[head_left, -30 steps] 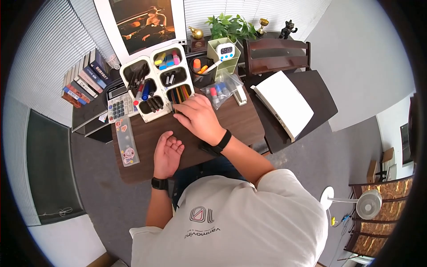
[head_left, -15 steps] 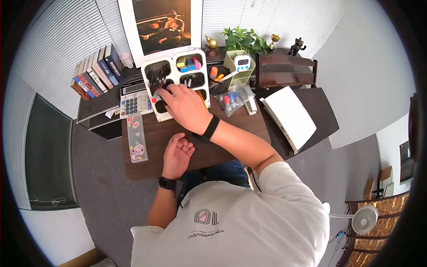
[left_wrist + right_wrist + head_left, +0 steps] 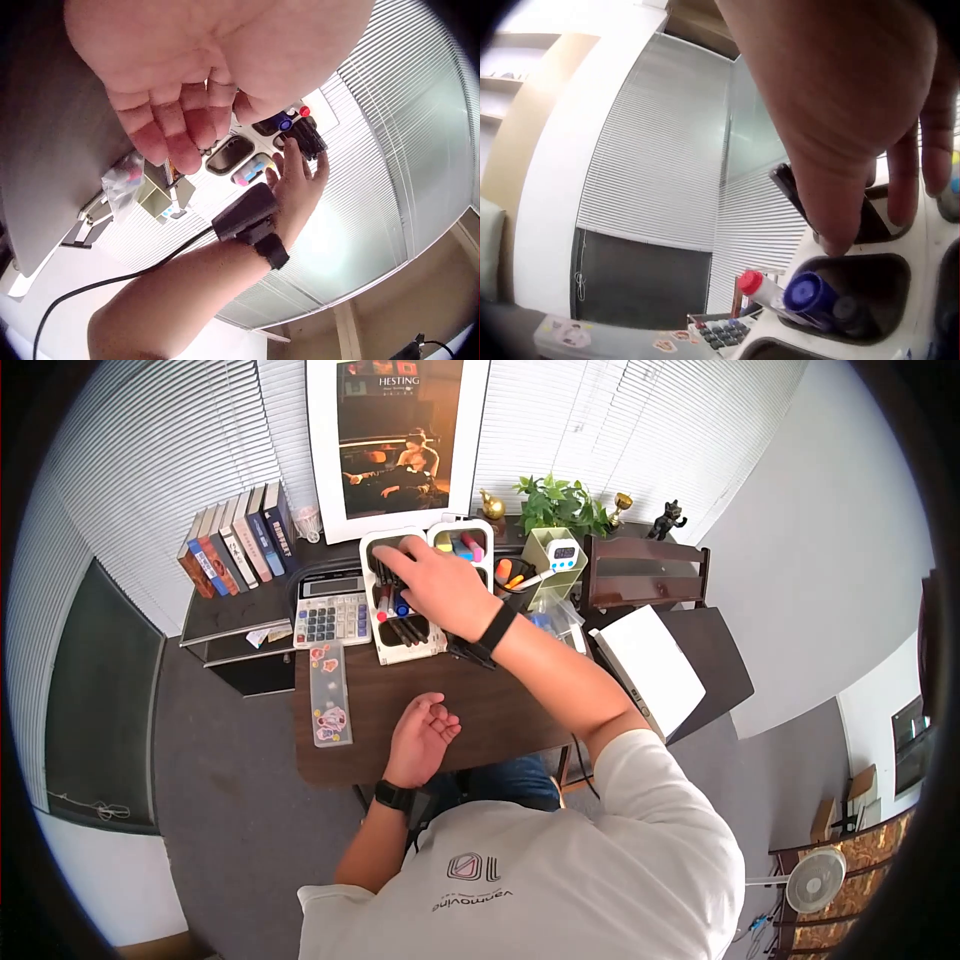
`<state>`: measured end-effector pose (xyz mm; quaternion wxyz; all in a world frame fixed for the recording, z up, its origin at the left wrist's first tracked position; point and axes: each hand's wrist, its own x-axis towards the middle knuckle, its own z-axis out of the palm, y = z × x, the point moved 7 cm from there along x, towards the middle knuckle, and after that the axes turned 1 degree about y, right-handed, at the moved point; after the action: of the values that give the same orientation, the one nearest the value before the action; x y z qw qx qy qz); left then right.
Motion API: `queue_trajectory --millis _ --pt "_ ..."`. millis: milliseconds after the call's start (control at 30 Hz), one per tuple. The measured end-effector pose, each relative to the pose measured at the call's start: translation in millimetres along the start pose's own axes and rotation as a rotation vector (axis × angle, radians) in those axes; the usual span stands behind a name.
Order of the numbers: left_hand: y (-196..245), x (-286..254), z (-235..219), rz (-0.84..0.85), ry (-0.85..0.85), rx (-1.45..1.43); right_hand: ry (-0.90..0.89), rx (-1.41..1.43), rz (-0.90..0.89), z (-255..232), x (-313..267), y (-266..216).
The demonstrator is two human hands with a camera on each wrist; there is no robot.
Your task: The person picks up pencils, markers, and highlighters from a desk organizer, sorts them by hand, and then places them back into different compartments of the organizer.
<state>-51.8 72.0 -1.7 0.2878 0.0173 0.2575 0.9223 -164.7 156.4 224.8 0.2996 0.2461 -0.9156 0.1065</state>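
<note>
A white pen organizer [image 3: 410,652] with several compartments leans at the back of the brown desk [image 3: 480,705]. My right hand [image 3: 448,588] is over its far-left compartment, thumb and fingers pointing down among black pens [image 3: 783,182]. The fingers look spread and fairly straight in the right wrist view, the thumb lying against the pens. Just below, a red-capped marker [image 3: 756,286] and a blue marker [image 3: 810,296] stand in the neighbouring compartment. Above the near part of the desk, my left hand [image 3: 422,738] is held palm up, its fingers loosely curled around nothing.
A calculator [image 3: 332,622] and a stickered clear case [image 3: 330,705] lie left of the organizer. To its right stand a black mesh pen cup [image 3: 508,598], a green holder with a white timer [image 3: 563,552] and a clear plastic bag [image 3: 122,184]. A white box [image 3: 652,670] rests further right.
My right hand has moved left and away from me, from the coloured pencils past the blue and red markers to the black pens. My left hand stays palm up. The view has shifted.
</note>
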Motion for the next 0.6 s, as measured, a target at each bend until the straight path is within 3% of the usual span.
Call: queue_trajectory --millis 200,367,467,600 --pt "2 0 -1 0.028 -0.01 -0.022 -0.174 0.0 -0.16 28 25 3" --pt "2 -1 1 0.013 -0.02 -0.02 -0.143 0.027 -0.184 30 25 8" --pt "1 -1 1 0.017 -0.014 -0.009 -0.011 0.162 -0.204 8 12 9" --pt "2 0 -3 0.016 -0.005 0.016 0.246 0.317 -0.078 -43 -34 6"
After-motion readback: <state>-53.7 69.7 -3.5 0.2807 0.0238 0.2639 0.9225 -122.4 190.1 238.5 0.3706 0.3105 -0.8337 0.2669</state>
